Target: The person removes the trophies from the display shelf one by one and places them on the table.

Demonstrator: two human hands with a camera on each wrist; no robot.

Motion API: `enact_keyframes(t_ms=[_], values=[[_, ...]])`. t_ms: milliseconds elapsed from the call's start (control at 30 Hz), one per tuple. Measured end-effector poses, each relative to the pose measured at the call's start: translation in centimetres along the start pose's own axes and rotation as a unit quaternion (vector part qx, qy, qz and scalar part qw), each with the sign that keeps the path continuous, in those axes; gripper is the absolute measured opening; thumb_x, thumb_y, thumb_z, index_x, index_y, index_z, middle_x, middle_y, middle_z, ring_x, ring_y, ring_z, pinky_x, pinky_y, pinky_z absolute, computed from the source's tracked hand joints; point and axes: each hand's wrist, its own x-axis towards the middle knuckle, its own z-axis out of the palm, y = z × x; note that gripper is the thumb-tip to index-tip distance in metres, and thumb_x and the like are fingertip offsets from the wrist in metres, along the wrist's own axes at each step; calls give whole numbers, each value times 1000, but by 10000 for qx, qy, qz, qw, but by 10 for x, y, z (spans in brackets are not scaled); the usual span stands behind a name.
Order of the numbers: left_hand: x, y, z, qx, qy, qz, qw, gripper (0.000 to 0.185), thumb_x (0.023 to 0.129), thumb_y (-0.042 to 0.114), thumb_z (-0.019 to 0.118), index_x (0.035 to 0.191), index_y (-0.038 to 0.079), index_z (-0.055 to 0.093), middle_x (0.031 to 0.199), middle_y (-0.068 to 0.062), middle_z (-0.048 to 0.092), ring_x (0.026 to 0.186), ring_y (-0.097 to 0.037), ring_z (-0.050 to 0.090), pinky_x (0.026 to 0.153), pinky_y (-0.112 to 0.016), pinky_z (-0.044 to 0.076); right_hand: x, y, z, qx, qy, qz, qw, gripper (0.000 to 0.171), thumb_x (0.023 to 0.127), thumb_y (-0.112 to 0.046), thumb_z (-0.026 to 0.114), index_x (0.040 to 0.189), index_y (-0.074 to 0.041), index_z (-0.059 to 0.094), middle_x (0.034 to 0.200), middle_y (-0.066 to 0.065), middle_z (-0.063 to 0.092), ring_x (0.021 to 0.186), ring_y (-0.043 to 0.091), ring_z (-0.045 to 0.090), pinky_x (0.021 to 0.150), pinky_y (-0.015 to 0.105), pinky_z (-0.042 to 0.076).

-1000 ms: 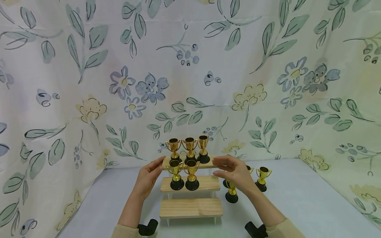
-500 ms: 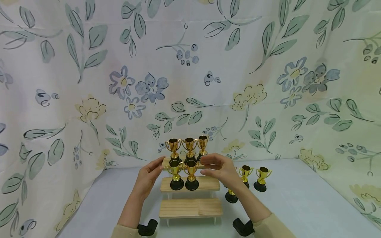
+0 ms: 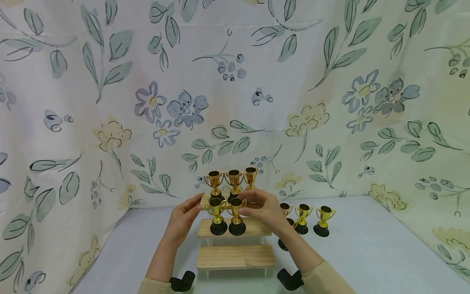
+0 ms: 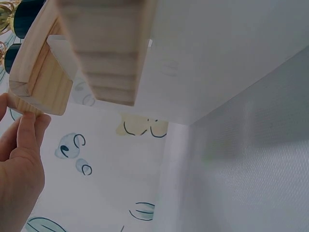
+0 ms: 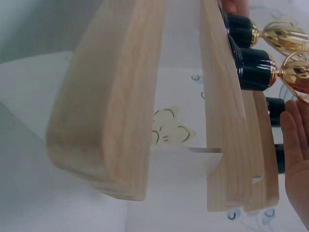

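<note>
- Trophies: five on stand, four beyond right hand.
- Left hand touches top shelf's end, fingers relaxed.
- Right hand's grasp: cannot tell.
- Wrist views alone show stand's underside.

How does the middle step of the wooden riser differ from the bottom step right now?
The middle step carries two gold trophies at its left end, while the bottom step carries nothing. The middle step sits higher and farther back; the bottom step is nearest the person. The right hand hovers by the middle step, the bottom step has no hand near. Both are pale wooden planks of similar look.
</note>
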Motion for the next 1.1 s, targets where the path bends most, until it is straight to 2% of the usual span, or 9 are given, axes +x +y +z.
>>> enact_keyframes(t_ms=[367,600,900,1100], values=[[0,0,0,1,21,1,10000,50,99,4,54,148,2,43,155,-13,41,117,11,56,101,-7,47,0,1,5,8,72,419,9991,40,83,-22,80,121,-16,68,120,9,70,98,9,68,88,21,58],[0,0,0,32,21,18,10000,50,99,5,55,148,2,43,155,-13,42,120,9,55,101,-7,47,0,2,9,170,144,325,9992,39,83,-18,80,120,-12,68,110,14,71,91,7,68,86,22,59],[1,-1,-1,51,34,-2,10000,51,99,5,55,148,3,43,155,-12,42,117,11,56,102,-8,47,0,4,12,206,155,412,9988,38,83,-21,80,119,-15,69,101,14,71,84,8,69,79,24,60],[1,-1,-1,62,-46,6,10000,50,100,5,53,149,3,42,156,-10,40,121,11,53,102,-7,46,-1,4,13,214,194,448,9986,38,83,-22,80,118,-14,69,102,15,72,84,8,69,78,24,60]])
